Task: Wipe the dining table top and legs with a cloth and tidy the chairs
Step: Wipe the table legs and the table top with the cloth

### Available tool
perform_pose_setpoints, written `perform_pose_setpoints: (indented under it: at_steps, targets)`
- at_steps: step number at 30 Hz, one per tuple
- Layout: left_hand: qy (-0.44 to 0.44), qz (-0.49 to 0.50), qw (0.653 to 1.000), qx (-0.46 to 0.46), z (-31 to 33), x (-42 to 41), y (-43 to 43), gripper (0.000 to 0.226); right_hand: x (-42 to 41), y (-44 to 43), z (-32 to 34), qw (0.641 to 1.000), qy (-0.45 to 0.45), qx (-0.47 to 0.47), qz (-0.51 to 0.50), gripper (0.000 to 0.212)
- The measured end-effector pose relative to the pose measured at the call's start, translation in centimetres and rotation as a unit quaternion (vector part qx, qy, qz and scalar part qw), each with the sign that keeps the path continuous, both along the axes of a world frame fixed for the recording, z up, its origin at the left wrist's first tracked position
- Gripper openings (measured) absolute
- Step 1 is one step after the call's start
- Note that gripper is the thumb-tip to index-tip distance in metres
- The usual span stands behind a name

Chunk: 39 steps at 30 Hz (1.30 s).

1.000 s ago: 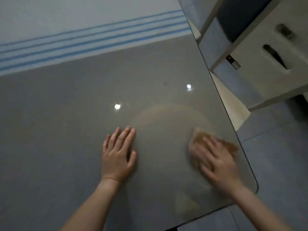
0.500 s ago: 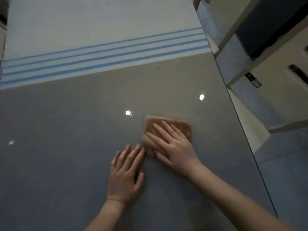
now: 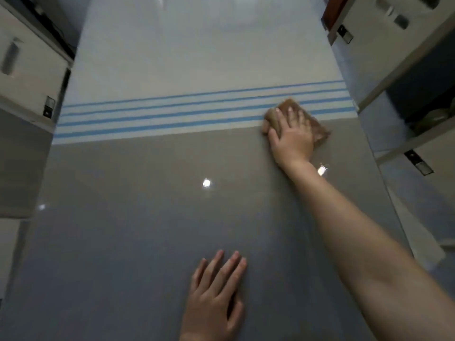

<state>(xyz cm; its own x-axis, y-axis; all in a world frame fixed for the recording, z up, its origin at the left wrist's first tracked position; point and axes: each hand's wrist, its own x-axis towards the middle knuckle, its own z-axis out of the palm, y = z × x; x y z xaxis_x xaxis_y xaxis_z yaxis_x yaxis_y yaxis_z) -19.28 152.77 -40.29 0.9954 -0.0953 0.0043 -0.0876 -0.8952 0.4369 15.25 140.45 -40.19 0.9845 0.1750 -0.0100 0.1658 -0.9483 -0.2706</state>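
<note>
Nearest the camera, the left hand (image 3: 214, 299) lies flat, palm down, on the glossy grey glass surface (image 3: 123, 242) of the dining table, its fingers (image 3: 222, 267) straight and slightly spread, holding nothing. Small bright light reflections (image 3: 206, 183) shine on the glass ahead of it.

From the lower right the bare right forearm (image 3: 357, 232) stretches forward across the surface. The right hand (image 3: 291, 136) lies palm down on a crumpled tan-brown cloth (image 3: 317, 129), fingers (image 3: 279, 119) splayed and pressing it flat against the top rather than pinching it; the cloth shows beyond the fingertips and at the right side of the hand. Hand and cloth sit near the table's right edge, just where the grey area meets a pale band crossed by blue stripes (image 3: 172, 114), the cloth overlapping the stripes at their right end.

Beyond the stripes the top runs on as a plain whitish panel (image 3: 197, 50). To either side of the table stand pale, blurred chairs: a cream chair back (image 3: 22, 77) at the left and light chair frames (image 3: 394, 57) at the right, over a bluish tiled floor (image 3: 418, 198).
</note>
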Motion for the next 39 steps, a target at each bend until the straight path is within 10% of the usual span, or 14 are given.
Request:
perform_pose_setpoints:
  at_steps: [8, 16, 22, 33, 39]
  targets:
    - [0.036, 0.006, 0.999, 0.018, 0.6, 0.1, 0.0, 0.066, -16.1, 1.5, -0.1, 0.94, 0.004, 0.019, 0.341, 0.056]
    - [0.051, 0.021, 0.998, 0.041, 0.9, -0.1, -0.5, 0.061, -24.2, -22.3, 0.5, 0.999, 0.031, 0.002, -0.041, 0.058]
    - [0.043, 0.038, 0.997, 0.051, 1.1, -0.2, -1.0, 0.06, -48.0, -23.8, 1.6, 0.996, 0.085, -0.015, 0.002, 0.056]
    - [0.021, 0.031, 0.997, 0.063, 0.4, -0.2, -0.9, 0.06, -18.4, -17.5, 0.1, 1.0, 0.01, -0.011, 0.016, 0.059]
    - [0.02, 0.028, 0.997, 0.063, 0.3, -0.5, -0.9, 0.061, -20.9, -20.9, 0.0, 1.0, 0.016, 0.0, 0.01, 0.058]
